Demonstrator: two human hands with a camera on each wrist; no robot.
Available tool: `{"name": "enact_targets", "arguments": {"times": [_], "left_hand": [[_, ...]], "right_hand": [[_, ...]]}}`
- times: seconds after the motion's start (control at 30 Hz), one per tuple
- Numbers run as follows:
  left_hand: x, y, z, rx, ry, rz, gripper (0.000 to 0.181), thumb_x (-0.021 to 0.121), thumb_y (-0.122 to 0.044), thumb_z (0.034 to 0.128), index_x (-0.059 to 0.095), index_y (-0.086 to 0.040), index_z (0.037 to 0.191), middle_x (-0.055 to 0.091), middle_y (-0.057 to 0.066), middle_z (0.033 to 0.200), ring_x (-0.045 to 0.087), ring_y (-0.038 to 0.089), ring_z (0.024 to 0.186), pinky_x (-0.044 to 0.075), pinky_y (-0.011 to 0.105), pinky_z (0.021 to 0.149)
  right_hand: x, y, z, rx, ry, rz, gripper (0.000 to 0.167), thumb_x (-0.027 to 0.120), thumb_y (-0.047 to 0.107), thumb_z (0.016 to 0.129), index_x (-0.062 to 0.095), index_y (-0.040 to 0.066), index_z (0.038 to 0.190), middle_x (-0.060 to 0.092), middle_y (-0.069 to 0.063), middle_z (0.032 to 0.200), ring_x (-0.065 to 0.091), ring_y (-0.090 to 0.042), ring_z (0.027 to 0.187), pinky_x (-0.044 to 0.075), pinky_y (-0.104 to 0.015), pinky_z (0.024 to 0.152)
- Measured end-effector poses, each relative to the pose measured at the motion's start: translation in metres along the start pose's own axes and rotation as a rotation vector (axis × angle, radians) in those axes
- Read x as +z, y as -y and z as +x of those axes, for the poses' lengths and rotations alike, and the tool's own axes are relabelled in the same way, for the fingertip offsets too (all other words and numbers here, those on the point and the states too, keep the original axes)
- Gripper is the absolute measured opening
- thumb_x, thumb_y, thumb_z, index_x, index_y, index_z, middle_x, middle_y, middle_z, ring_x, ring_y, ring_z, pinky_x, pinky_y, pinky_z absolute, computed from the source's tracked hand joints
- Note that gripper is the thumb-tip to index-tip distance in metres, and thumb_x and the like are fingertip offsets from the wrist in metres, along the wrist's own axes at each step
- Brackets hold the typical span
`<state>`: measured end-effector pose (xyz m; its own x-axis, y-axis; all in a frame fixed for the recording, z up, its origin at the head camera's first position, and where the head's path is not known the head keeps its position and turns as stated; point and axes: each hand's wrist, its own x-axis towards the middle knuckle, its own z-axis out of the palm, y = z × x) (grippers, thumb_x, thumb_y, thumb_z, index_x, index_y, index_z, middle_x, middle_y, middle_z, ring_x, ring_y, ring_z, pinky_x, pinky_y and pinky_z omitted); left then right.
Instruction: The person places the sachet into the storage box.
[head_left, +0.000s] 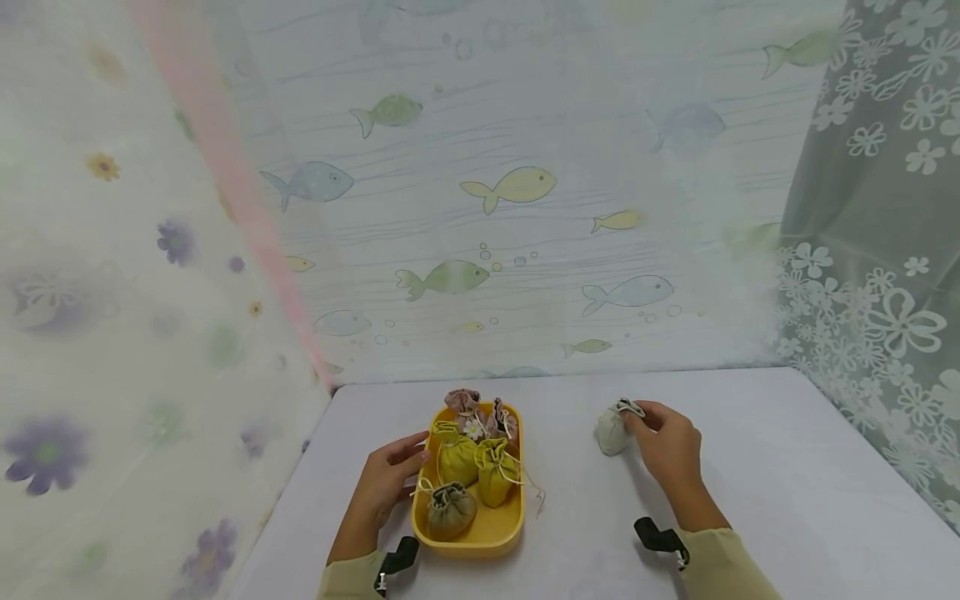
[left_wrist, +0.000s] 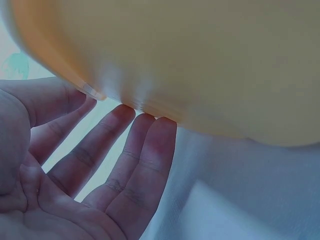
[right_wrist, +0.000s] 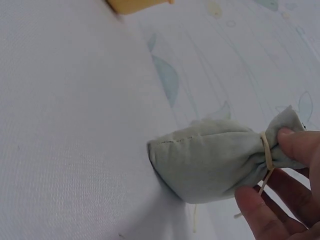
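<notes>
My right hand (head_left: 667,442) pinches the gathered neck of a pale grey-green drawstring pouch (head_left: 614,431) at the right of the table. Up close in the right wrist view, the pouch (right_wrist: 205,160) is plump and tied with a cream cord. My left hand (head_left: 386,483) rests against the left side of a yellow plastic basket (head_left: 480,546), its extended fingertips touching the outer wall (left_wrist: 200,75). Inside the basket are an olive-brown pouch (head_left: 452,512), two yellow-green pouches (head_left: 497,475) and pinkish floral pouches (head_left: 462,404) at the far end.
A white cloth covers the table (head_left: 570,533). Behind it hangs a fish-print curtain (head_left: 517,250), with flowered sheets at left (head_left: 112,333) and right (head_left: 885,292). Pouch cords hang over the basket's right rim. Black camera mounts sit at both wrists.
</notes>
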<state>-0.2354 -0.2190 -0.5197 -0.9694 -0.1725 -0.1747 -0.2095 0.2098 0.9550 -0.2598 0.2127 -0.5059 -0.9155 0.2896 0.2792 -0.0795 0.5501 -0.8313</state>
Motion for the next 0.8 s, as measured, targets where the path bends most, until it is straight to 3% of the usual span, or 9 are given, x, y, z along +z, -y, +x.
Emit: {"name": "enact_targets", "arguments": {"times": [0.2, 0.5, 0.8], "left_hand": [[0.0, -0.001, -0.002, 0.0, -0.001, 0.007, 0.048, 0.078, -0.037, 0.0928, 0.068, -0.027, 0.139, 0.064, 0.013, 0.14, 0.068, 0.025, 0.115, 0.065, 0.04, 0.082], [0.0, -0.003, -0.003, -0.016, 0.001, -0.007, 0.049, 0.079, -0.037, 0.0915, 0.068, -0.027, 0.138, 0.063, 0.013, 0.142, 0.069, 0.025, 0.115, 0.065, 0.04, 0.083], [0.0, -0.003, -0.004, -0.013, 0.007, 0.001, 0.051, 0.079, -0.038, 0.0915, 0.067, -0.026, 0.139, 0.063, 0.013, 0.143, 0.069, 0.023, 0.113, 0.064, 0.041, 0.084]], "right_hand": [[-0.003, 0.003, -0.001, -0.01, -0.01, 0.01, 0.029, 0.072, 0.031, 0.098, 0.078, 0.01, 0.118, 0.078, -0.013, 0.112, 0.071, -0.034, 0.11, 0.054, -0.03, 0.078], [-0.008, 0.011, -0.001, -0.042, -0.004, -0.009, 0.031, 0.075, 0.033, 0.096, 0.079, 0.01, 0.116, 0.079, -0.012, 0.11, 0.071, -0.035, 0.111, 0.057, -0.045, 0.084], [-0.008, 0.018, -0.004, -0.102, -0.051, -0.007, 0.031, 0.079, 0.036, 0.092, 0.08, 0.011, 0.111, 0.08, -0.01, 0.1, 0.074, -0.029, 0.097, 0.054, -0.025, 0.066]]}}
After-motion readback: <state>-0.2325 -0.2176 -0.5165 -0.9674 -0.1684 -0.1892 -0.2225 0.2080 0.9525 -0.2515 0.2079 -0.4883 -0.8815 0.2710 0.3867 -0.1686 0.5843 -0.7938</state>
